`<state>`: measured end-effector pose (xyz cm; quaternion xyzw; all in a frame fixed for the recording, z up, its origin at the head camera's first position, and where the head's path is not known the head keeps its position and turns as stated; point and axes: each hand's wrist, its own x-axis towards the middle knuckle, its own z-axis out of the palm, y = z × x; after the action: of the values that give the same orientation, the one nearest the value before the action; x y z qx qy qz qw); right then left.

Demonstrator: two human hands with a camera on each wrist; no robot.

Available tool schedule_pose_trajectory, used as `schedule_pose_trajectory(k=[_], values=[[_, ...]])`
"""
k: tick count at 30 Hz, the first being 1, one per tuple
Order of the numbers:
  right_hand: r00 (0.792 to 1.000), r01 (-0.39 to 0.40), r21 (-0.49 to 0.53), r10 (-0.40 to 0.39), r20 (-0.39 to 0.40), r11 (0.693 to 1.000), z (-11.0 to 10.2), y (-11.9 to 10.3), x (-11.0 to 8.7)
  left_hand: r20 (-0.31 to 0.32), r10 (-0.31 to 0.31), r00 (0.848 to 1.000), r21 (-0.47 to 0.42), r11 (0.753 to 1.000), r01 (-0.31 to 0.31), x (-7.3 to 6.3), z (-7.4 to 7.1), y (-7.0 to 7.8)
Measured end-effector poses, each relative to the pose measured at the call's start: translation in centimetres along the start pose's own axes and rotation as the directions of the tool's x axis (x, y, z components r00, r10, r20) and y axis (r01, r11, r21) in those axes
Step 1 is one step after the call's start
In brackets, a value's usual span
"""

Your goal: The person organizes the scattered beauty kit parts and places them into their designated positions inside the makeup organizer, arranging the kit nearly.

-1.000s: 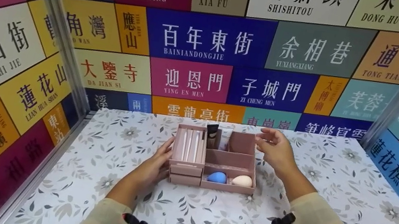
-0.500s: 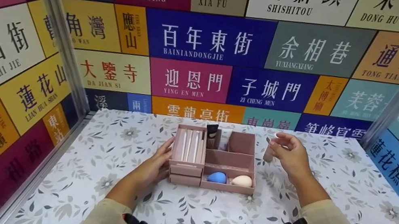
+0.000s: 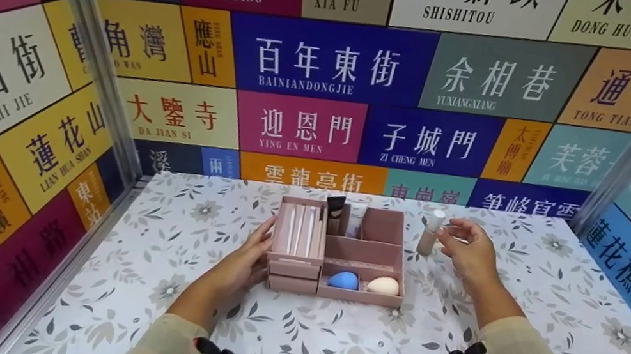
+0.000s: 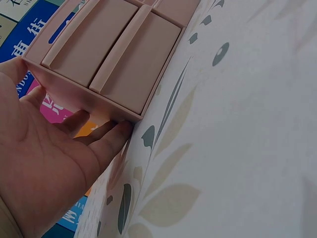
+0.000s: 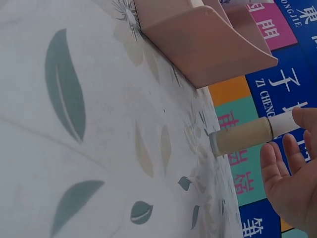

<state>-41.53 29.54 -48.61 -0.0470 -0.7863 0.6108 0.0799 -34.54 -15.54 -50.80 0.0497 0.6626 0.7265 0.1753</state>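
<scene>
A pink makeup organizer [image 3: 363, 253] stands on the table. My left hand [image 3: 241, 258] rests against its left side, fingers fairly straight on the wall beside the two small drawers [image 4: 136, 59]. Just right of the organizer, a foundation bottle [image 3: 427, 241] with beige contents and a white cap stands upright on the table. Close beside it is my right hand [image 3: 469, 249], its fingers loosely bent and not wrapped round the bottle. In the right wrist view, the thumb [image 5: 306, 119] overlaps the end of the cap, and the other fingers are spread beside the bottle.
Makeup brushes [image 3: 301, 229] lie in the organizer's left top tray. A black tube [image 3: 335, 214] and a white tube [image 3: 355, 218] stand in a back compartment. A blue makeup sponge [image 3: 343, 280] and a cream sponge [image 3: 383, 286] sit in front. Sign-printed walls enclose the table.
My right hand has moved right from the organizer's back right corner, and its fingers have loosened from the foundation bottle, which now shows in full. My left hand has stayed put.
</scene>
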Motion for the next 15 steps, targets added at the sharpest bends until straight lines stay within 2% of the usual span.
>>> schedule_pose_trajectory(k=[7, 15], values=[[1.000, -0.023, 0.028, 0.023, -0.018, 0.999, 0.13, 0.39, 0.24, 0.012, 0.024, 1.000, 0.014, 1.000, -0.024, -0.10, 0.00, -0.02], [0.998, -0.054, 0.034, 0.053, 0.031, 0.998, 0.29, 0.47, 0.85, -0.003, 0.010, 1.000, 0.034, 0.999, -0.010, -0.15, -0.11, -0.14]])
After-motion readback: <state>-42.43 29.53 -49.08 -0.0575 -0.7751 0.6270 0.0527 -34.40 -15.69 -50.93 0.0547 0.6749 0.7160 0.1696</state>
